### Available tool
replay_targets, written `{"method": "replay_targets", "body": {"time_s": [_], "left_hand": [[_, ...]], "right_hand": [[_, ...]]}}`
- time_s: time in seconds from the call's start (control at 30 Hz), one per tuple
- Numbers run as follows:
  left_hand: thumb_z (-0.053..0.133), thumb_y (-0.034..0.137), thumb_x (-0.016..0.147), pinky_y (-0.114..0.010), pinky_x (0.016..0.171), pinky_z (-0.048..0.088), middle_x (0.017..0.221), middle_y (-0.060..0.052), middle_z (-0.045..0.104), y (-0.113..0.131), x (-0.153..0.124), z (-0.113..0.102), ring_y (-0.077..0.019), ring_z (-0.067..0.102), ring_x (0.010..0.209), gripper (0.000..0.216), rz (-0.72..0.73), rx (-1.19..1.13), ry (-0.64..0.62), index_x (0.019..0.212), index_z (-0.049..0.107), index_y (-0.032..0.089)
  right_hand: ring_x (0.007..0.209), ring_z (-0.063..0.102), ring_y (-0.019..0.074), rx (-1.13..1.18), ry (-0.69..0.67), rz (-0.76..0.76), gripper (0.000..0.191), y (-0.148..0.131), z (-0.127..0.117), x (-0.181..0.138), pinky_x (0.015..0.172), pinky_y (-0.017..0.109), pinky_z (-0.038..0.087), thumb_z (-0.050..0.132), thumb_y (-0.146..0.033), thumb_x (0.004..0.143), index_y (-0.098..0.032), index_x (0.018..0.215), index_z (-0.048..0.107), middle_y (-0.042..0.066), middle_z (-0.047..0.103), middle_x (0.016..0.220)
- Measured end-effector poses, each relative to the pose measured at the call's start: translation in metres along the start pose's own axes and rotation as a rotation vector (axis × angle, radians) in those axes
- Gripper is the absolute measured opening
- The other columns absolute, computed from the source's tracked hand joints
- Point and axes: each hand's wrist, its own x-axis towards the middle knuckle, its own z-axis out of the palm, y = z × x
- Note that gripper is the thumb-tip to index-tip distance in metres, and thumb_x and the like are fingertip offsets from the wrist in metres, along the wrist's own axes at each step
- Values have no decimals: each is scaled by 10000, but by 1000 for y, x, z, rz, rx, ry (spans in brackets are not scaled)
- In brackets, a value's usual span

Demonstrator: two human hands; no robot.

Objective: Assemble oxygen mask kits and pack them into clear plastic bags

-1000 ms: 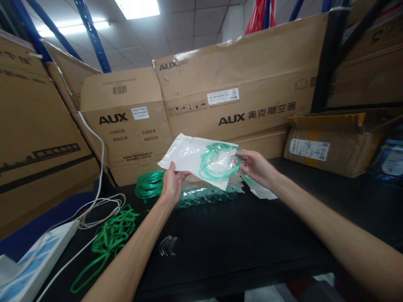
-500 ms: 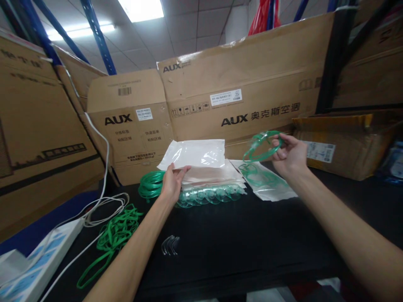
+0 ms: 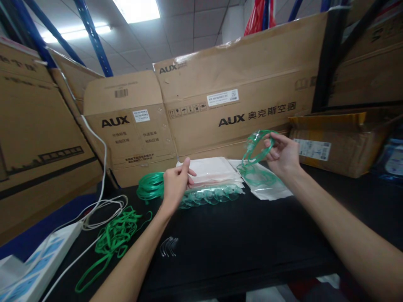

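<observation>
The right hand (image 3: 285, 155) has its thumb and fingers pinched on a loop of green tubing (image 3: 250, 146), lifted over the far right of the table (image 3: 233, 243); it takes the ring by one side only, I suppose so the rest hangs round and free of tangles. Just below lies a pouch (image 3: 274, 193) with more green coils showing through its clear face, though from here I cannot tell whether the lifted loop touches it. Across from it, the left hand (image 3: 175, 184) is at the near left corner of a white stack (image 3: 210, 170), thumb up and fingers curled with a narrow gap; I cannot make out whether they pinch an edge or merely rest there. The stack lies flat and roughly squared, probably to let single sheets come away easily. Along its near side the clear green cups (image 3: 209, 196) overlap in a row, likely nested to save room, and a thick coil (image 3: 149, 186) sits just left, near the wrist. Green straps (image 3: 116, 235) lie heaped further left, beside the white cable (image 3: 103, 167), while a few thin strips (image 3: 169, 246) are gathered at the near side, perhaps set apart because such small pieces stray easily
</observation>
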Motion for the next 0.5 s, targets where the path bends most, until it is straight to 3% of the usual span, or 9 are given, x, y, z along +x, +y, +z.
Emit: {"method": "replay_targets", "body": {"time_s": [0.1, 0.2, 0.27, 0.37, 0.5], "left_hand": [[678, 420, 943, -252, 792, 535, 801, -42, 766, 11, 10, -2, -196, 718, 810, 259, 172, 174, -31, 828, 774, 209], [716, 290, 938, -381, 1001, 516, 1135, -80, 743, 14, 39, 1, -237, 672, 1098, 110, 246, 359, -163, 987, 750, 198], [682, 296, 976, -464, 996, 534, 1230, -93, 695, 9, 62, 6, -244, 658, 1123, 175, 235, 496, -285, 1098, 707, 173], [634, 324, 1013, -451, 939, 575, 1279, -101, 660, -5, 86, 18, -235, 670, 1083, 248, 164, 705, -481, 1217, 663, 186], [642, 330, 1008, -446, 914, 587, 1288, -104, 651, -21, 93, 39, -240, 674, 1074, 292, 76, 967, -682, 1262, 641, 185]], "right_hand": [[317, 248, 19, -10, -25, -8, 212, -2, 2, -2, 273, 163, 196, 652, -272, 945, -151, 771, 628, -58, 568, 565], [325, 262, 19, -24, -50, -3, 253, -2, 3, -2, 282, 156, 202, 629, -310, 989, -151, 793, 621, -75, 558, 575], [335, 279, 20, -34, -71, 3, 281, -2, 4, -3, 295, 153, 218, 607, -351, 1023, -150, 828, 617, -90, 545, 593], [341, 287, 20, -47, -101, 6, 288, -2, 7, -5, 306, 154, 227, 599, -372, 1032, -149, 851, 619, -95, 537, 601], [325, 256, 20, -46, -129, -4, 225, -5, 14, -10, 300, 167, 187, 673, -338, 937, -153, 815, 633, -81, 557, 570]]}}
